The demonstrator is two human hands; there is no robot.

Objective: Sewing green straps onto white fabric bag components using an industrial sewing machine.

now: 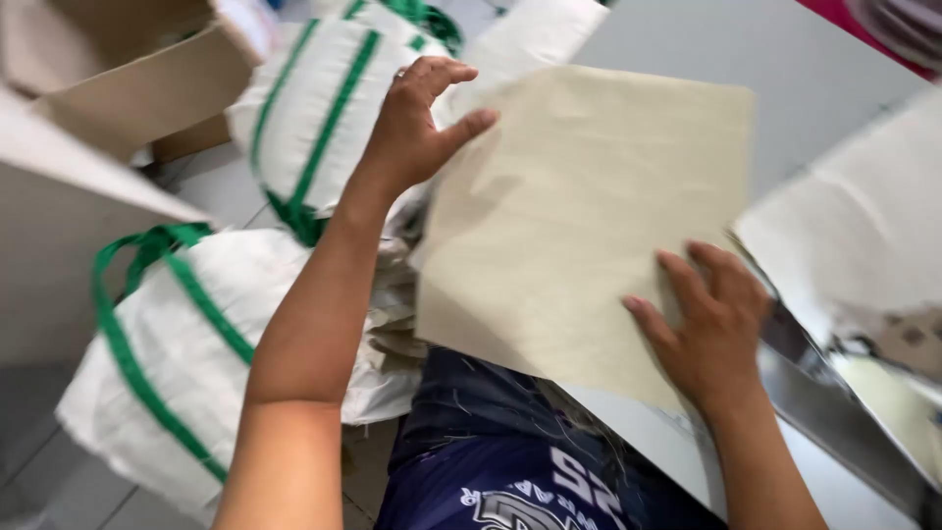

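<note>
my left hand (pixel 417 123) grips the top corner of a flat beige woven cloth sheet (pixel 579 216); my right hand (pixel 711 329) presses open-fingered on its lower edge, beside white sacks with green straps (pixel 186 353).

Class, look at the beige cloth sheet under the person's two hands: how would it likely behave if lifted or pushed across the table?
The beige cloth sheet looks thin and flat, so it is probably light. The right hand rests flat on it and the left hand grips its edge, which suggests it would flop if held at one point. Its weave looks matte, so it is likely not slippery.
</note>
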